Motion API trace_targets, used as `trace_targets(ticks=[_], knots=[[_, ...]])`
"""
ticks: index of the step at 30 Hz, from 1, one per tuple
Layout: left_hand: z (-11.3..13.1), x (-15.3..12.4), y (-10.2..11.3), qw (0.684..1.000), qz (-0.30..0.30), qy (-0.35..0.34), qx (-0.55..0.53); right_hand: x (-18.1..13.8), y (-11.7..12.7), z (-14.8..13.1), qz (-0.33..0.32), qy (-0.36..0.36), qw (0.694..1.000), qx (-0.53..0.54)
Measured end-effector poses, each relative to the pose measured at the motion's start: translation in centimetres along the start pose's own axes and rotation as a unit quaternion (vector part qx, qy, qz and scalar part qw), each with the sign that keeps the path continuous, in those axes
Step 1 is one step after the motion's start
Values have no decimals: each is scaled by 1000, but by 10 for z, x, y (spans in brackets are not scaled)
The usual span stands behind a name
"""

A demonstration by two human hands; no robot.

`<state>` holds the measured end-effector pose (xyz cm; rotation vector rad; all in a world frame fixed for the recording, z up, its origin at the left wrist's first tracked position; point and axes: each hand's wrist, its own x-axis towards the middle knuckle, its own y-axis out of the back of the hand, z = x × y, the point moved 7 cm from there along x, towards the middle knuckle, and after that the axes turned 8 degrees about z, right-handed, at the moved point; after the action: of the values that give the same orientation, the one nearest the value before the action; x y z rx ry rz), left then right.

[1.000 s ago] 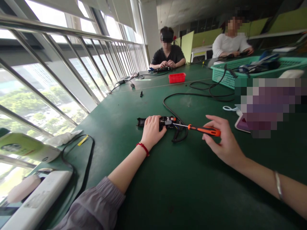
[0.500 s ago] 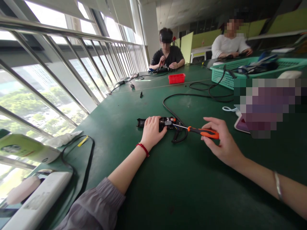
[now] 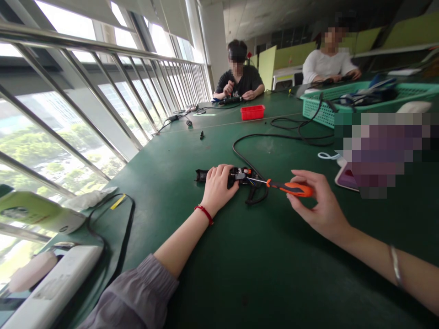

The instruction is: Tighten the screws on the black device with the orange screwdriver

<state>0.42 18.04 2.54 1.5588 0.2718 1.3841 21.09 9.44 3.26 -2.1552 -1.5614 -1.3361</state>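
A black corded device (image 3: pixel 201 175) lies on the green table (image 3: pixel 164 219), its housing open at the right end so that wires and small parts show. My left hand (image 3: pixel 219 183) is closed over its middle and covers part of it. In my right hand (image 3: pixel 318 201) is a screwdriver (image 3: pixel 291 188) with an orange and black handle, the handle's end between thumb and fingers. The screwdriver points left, and its shaft reaches the exposed parts of the device; the exact spot of the tip is hard to make out.
A black cable (image 3: pixel 254 135) runs from the device towards a green basket (image 3: pixel 318 112) holding tools. Further back are a red tray (image 3: pixel 253 112) and two people at work. A bottle (image 3: pixel 37 212), a white box-like object (image 3: pixel 58 288) and a strap (image 3: pixel 128 228) lie at left, beside a railing.
The screwdriver has shifted very slightly left, and its handle seems turned a little in my right fingers. My left hand and the device stay almost still.
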Motion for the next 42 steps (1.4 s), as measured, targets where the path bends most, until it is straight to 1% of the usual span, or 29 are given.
trace_targets(ticks=[2, 5, 7, 12, 15, 21, 28, 31, 33, 39, 42], knots=[[2, 0, 1, 1000, -3, -10, -7, -2, -4, -1, -30, -6, 1000, -2], [4, 0, 3, 1000, -2, -17, -13, -3, -8, 3, -77, -47, 996, 2], [5, 0, 4, 1000, -3, -20, -14, -3, -8, 5, -88, -66, 994, 4], [6, 0, 4, 1000, -3, -21, -11, -3, -6, 11, -75, -98, 992, 30], [6, 0, 4, 1000, -3, -24, -13, -4, -8, 11, -83, -99, 991, 42], [4, 1, 2, 1000, -3, -24, -17, -3, -9, 9, -91, -80, 992, 44], [3, 0, 3, 999, 7, -31, -18, -2, -7, 2, -62, -25, 998, 13], [3, 0, 3, 999, 7, -30, -17, -2, -9, 1, -66, -14, 998, 7], [3, 0, 3, 999, 8, -30, -17, -2, -9, 2, -73, -26, 997, 4], [3, 0, 4, 999, 13, -32, -14, -2, -6, 12, -82, -109, 991, 6], [4, 0, 4, 999, 9, -31, -11, -1, -6, 11, -72, -91, 993, 10]])
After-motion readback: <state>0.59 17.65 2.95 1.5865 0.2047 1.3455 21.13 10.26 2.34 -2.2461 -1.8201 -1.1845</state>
